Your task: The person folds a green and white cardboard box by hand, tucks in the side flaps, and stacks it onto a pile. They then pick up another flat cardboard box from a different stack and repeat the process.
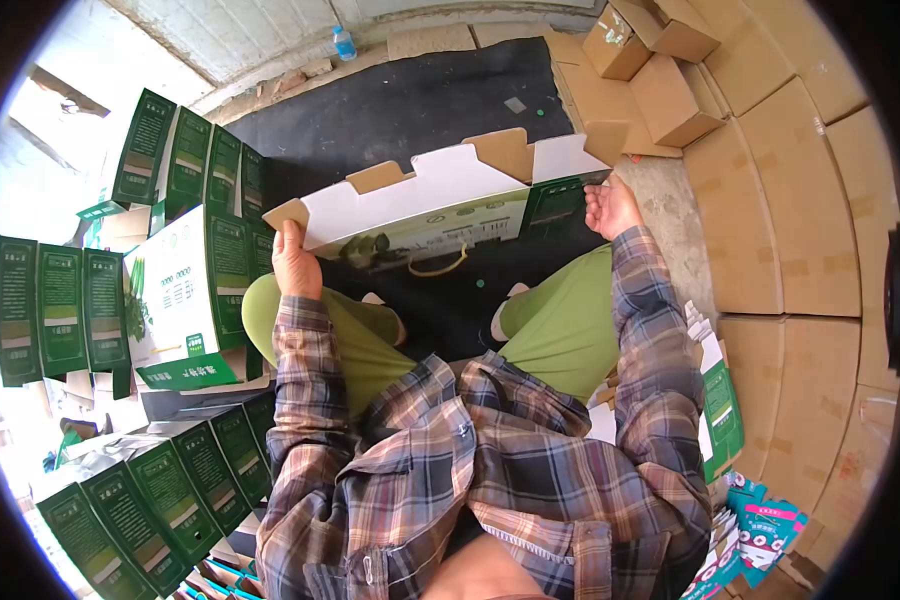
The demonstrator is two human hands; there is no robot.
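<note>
A flattened green-and-white printed carton (440, 225) is stretched across in front of me above my knees, its white and brown flaps upward. A yellow cord handle (438, 263) hangs from its lower middle. My left hand (295, 262) is closed on the carton's left end, thumb near a brown flap. At the right end, my right hand (612, 207) has its fingers curled against the green side panel, pinching the edge. How far the carton is folded open cannot be told from here.
Several green-and-white cartons (175, 300) stand stacked at my left. Large brown cardboard boxes (800, 200) form a wall at right, with open small boxes (660, 90) at the back. A black mat (370, 110) covers the floor. A blue bottle (344, 43) stands far back.
</note>
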